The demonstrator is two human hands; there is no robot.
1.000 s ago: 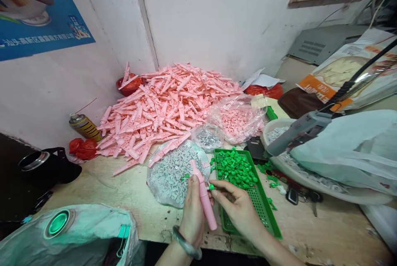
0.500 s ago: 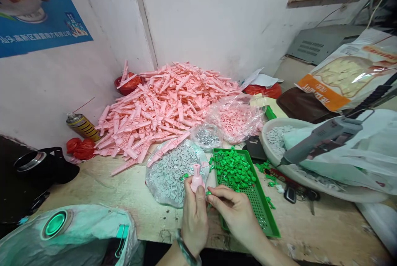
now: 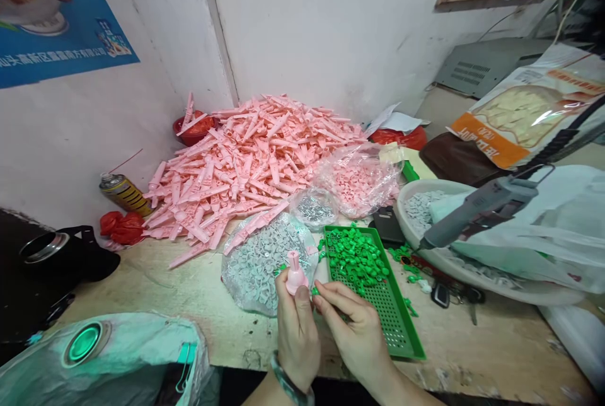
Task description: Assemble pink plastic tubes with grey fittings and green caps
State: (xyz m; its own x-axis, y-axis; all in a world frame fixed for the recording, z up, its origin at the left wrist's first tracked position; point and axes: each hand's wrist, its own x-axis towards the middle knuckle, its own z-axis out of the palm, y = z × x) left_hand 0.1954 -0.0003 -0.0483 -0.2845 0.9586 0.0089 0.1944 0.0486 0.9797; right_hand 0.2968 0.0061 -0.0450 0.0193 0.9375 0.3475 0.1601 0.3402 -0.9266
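My left hand (image 3: 297, 330) grips a pink plastic part (image 3: 295, 277), which stands nearly end-on with its narrow tip up. My right hand (image 3: 352, 330) is just to its right, with thumb and forefinger pinched on a small green plastic piece (image 3: 314, 290) close to the pink part. Under the hands lies a clear bag of small grey parts (image 3: 255, 280). To the right is a green perforated tray (image 3: 399, 324) holding a heap of green caps (image 3: 357, 260), and my right hand overlaps its near part.
A large heap of long pink parts (image 3: 246, 166) lies against the wall, with bags of pink pieces (image 3: 359, 179) and metal pins (image 3: 314, 207) beside it. A hanging glue gun (image 3: 477, 214) sits above a basin of grey parts (image 3: 425, 255). Keys (image 3: 442, 295) lie nearby.
The pink part has turned from a long, tilted view to nearly end-on in my left hand. My right hand has stayed close to it. The glue gun has shifted right since the oldest frame.
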